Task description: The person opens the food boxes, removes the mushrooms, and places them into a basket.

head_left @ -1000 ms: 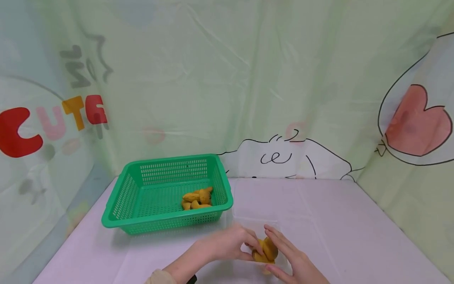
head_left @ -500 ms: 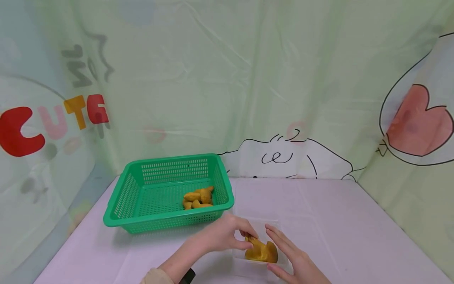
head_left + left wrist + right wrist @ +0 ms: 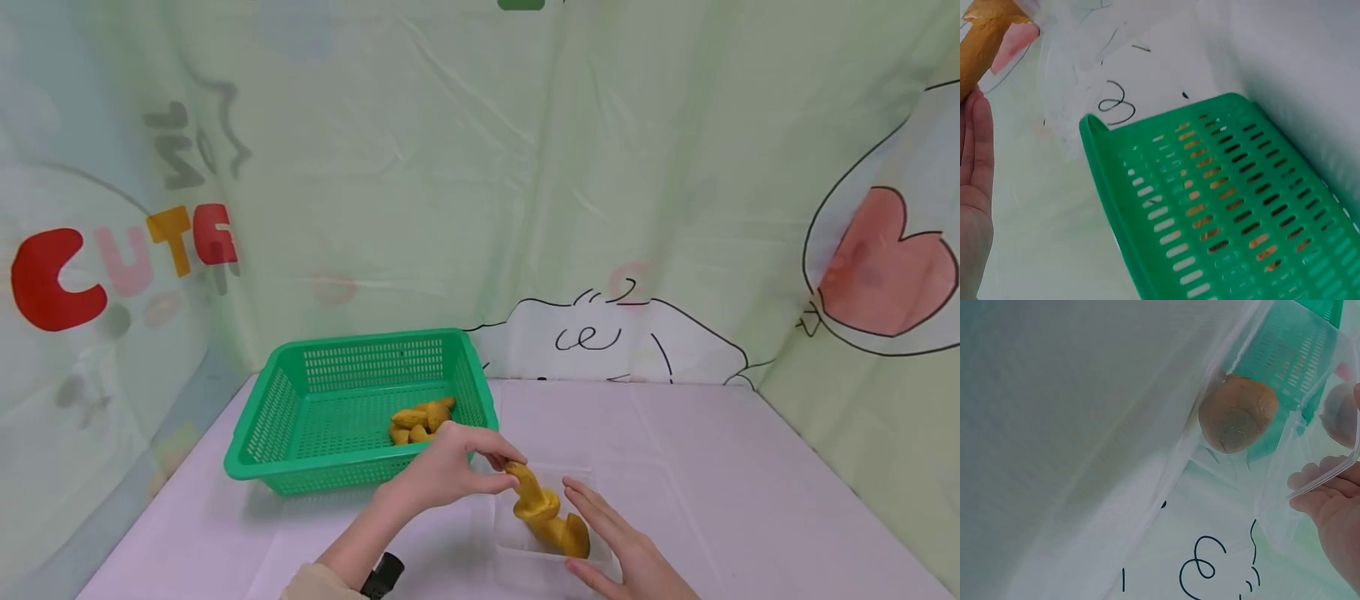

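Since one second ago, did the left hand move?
Yes. The left hand, pinching the yellow piece, moved up and toward the green basket, away from the clear container.

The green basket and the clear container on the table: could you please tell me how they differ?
The green basket is opaque, perforated and larger; the clear container is see-through, smooth-walled and smaller. The basket stands untouched with several bread pieces inside; the container is steadied by the right hand, while the left hand pinches a twisted bread standing in it. Both are open-topped and rest on the table.
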The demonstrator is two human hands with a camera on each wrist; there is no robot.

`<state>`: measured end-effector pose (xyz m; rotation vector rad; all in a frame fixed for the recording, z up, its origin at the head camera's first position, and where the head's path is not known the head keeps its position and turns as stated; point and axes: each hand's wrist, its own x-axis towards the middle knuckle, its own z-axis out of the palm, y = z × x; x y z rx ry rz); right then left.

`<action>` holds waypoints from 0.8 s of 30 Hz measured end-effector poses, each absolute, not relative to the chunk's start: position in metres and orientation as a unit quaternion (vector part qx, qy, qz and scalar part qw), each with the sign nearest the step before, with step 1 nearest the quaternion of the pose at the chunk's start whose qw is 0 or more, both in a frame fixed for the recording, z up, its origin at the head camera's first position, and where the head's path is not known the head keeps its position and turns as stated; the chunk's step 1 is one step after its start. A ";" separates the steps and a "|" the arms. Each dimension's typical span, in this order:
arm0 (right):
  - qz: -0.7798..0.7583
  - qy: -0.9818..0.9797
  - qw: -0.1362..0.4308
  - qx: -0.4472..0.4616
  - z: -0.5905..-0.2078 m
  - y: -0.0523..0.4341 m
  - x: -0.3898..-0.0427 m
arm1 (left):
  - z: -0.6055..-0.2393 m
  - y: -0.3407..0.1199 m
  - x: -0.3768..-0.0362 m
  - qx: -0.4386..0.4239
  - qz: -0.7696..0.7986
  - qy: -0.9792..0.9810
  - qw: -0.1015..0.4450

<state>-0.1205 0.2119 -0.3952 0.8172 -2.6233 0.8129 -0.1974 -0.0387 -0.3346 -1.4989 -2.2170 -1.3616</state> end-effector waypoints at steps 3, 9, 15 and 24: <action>0.276 -0.906 0.147 0.285 -0.396 0.212 -0.121 | -0.330 -0.047 -0.198 -0.477 -0.482 -0.729 0.094; 0.264 -0.903 0.168 0.293 -0.397 0.212 -0.121 | -0.323 -0.069 -0.206 -0.407 -0.528 -0.734 0.131; 0.265 -0.897 0.186 0.300 -0.399 0.212 -0.121 | -0.326 -0.089 -0.215 -0.318 -0.562 -0.748 0.154; 0.269 -0.891 0.195 0.309 -0.400 0.212 -0.122 | -0.349 -0.094 -0.230 -0.186 -0.557 -0.779 0.220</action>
